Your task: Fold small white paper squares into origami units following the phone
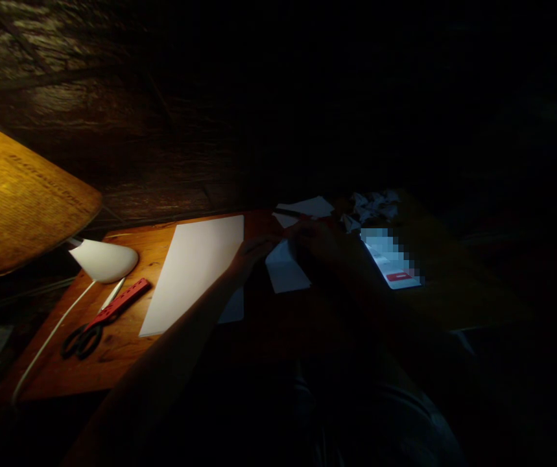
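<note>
Lap: clothed legs (404,405) in deep shadow, at 5 o'clock from the small folded paper, which is the centre of the clock for every line here.
Small folded paper: the white piece (288,271) lies at the middle of the view, near the table's front edge, a crease across it and its far edge under the fingers.
Left hand: (251,251) at 10 o'clock, fingers bent and reaching to the paper's far edge; too dim to tell whether they grasp it.
Right hand: (313,239) at 1 o'clock, almost lost in shadow, close to the same edge; its closure cannot be told.
Large sheets: white paper (195,275) at 9 o'clock, flat, partly behind the left forearm.
Loose papers: white pieces (312,207) at 12 to 1 o'clock, beyond the hands, a dark strip across them.
Folded pieces: a small dim cluster (375,206) at 2 o'clock.
Screen: a lit device (388,256) at 3 o'clock, with a red patch.
Scissors: black handles (83,340) at 8 o'clock, touching a red strip (122,301); a slim white item (111,295) is just beside.
Lamp: glowing shade (25,201) and white part (107,261) at 9 to 10 o'clock.
Table: wood (113,363), bright at 8 o'clock.
</note>
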The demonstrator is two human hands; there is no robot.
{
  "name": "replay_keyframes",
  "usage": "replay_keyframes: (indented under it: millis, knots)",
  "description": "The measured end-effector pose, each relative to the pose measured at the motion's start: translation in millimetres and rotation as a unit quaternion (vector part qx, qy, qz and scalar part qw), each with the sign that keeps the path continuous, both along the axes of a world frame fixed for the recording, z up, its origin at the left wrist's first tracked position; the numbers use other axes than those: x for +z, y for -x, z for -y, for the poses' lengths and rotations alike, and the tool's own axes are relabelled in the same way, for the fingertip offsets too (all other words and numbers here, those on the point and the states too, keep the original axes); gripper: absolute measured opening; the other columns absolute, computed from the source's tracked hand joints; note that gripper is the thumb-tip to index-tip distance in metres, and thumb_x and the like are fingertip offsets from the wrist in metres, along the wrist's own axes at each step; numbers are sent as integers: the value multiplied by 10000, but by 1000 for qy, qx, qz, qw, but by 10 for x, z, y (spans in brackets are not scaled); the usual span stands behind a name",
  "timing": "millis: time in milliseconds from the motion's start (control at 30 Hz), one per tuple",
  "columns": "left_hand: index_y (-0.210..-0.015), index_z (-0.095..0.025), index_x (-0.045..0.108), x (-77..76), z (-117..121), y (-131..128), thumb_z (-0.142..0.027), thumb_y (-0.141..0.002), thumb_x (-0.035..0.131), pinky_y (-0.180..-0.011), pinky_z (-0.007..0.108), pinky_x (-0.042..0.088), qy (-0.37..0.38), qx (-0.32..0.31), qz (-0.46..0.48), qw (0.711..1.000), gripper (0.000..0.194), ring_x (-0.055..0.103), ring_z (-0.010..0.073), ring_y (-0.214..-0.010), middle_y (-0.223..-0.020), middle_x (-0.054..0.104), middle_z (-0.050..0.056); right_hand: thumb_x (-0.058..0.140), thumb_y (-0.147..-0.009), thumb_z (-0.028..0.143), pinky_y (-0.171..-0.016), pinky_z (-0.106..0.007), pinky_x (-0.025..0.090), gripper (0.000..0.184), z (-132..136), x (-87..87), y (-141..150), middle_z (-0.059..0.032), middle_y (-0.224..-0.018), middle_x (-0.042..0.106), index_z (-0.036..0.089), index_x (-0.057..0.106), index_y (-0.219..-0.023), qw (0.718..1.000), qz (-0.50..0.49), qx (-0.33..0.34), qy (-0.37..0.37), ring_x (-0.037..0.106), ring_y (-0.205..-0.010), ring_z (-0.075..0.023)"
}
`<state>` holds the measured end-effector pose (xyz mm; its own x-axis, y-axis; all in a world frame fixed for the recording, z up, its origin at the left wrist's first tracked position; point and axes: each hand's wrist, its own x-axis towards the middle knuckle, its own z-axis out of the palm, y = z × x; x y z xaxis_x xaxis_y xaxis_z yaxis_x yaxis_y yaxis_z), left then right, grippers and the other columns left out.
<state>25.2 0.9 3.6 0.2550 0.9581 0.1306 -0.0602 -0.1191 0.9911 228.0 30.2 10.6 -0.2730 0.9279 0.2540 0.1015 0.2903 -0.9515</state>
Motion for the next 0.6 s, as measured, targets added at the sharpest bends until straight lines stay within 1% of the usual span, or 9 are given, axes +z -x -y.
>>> replay_keyframes:
  millis: [67, 100, 200, 267, 367, 467, 533, 600]
  knots:
    - [-900, -187, 762, -8, -4, -13, -572, -750, 736, -864, 373, 514, -11, 4, -1, 1000, 414, 681, 263, -977, -974, 756, 93, 575, -710, 104, -819, -331, 537, 179, -2, -22, 5, -38, -835, 750, 208, 720, -717, 1000, 10, 4, -18, 692, -833, -192]
    - [-885, -187, 752, -15, -5, -22, -571, -743, 746, -855, 362, 511, -17, 11, -7, 1000, 409, 676, 253, -967, -960, 750, 90, 571, -714, 110, -823, -337, 537, 182, -1, -29, 9, -39, -842, 752, 210, 722, -726, 999, 15, 5, -28, 691, -835, -193]
    - [-908, -195, 706, -59, -12, -40, -474, -719, 801, -823, 322, 500, -12, 21, -23, 999, 351, 658, 201, -906, -927, 727, 56, 570, -715, 123, -862, -358, 527, 204, 10, -26, 21, -48, -929, 758, 208, 733, -803, 998, 29, -3, -64, 684, -903, -203]
    - [-940, -198, 675, -114, -31, -41, -404, -699, 823, -822, 310, 498, 4, 12, -14, 1000, 350, 653, 181, -897, -941, 717, 44, 579, -702, 122, -882, -363, 516, 253, 19, -8, 22, -60, -999, 751, 197, 735, -885, 996, 33, -14, -78, 670, -952, -210]
    - [-971, -200, 660, -202, -78, -23, -362, -630, 864, -852, 323, 502, 13, 6, 11, 1000, 430, 658, 194, -947, -1005, 717, 51, 588, -689, 121, -859, -348, 510, 336, 30, 17, 16, -69, -1040, 734, 186, 715, -993, 996, 42, -28, -73, 651, -953, -208]
    - [-1008, -192, 682, -233, -100, -1, -400, -648, 857, -907, 338, 494, 9, 6, 5, 1000, 452, 651, 212, -1011, -1062, 715, 66, 591, -691, 132, -788, -318, 506, 345, 42, 14, 21, -52, -990, 720, 198, 695, -1013, 996, 44, -36, -64, 635, -888, -194]
    - [-1025, -186, 692, -200, -80, 1, -476, -673, 837, -902, 347, 502, 16, 1, 11, 1000, 479, 657, 223, -1002, -1046, 719, 74, 607, -694, 153, -728, -296, 498, 321, 48, -5, 33, -37, -919, 704, 200, 686, -1002, 998, 35, -35, -49, 624, -826, -181]
    - [-1029, -178, 694, -136, -41, -12, -577, -695, 793, -861, 362, 522, 32, -6, 35, 999, 530, 676, 237, -944, -981, 724, 84, 627, -718, 199, -672, -285, 488, 284, 45, -31, 42, -20, -828, 677, 197, 665, -1000, 999, 20, -39, -26, 608, -753, -170]
